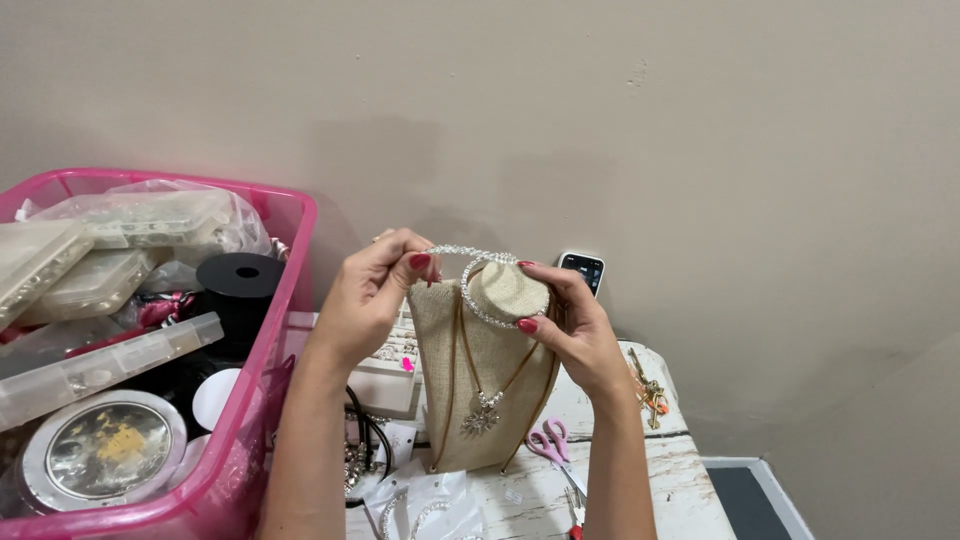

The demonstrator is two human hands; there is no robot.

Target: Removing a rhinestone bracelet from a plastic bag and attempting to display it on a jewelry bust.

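A burlap necklace bust (480,400) stands on a small white table. A brown cord with a silver star pendant (481,414) hangs down its front. Around the bust's neck runs a sparkling rhinestone necklace (475,300). My left hand (370,295) pinches the strand at the top left, thumb and finger closed on it. At the right of the neck my right hand (575,325) grips the same strand, thumb pressed on the beads.
A pink plastic bin (265,400) at the left holds clear bead boxes, a black spool (240,290) and a round tin. Pink scissors (555,450) lie on the whitewashed table (680,480). A phone (583,268) leans against the wall behind. Cords and packets lie below.
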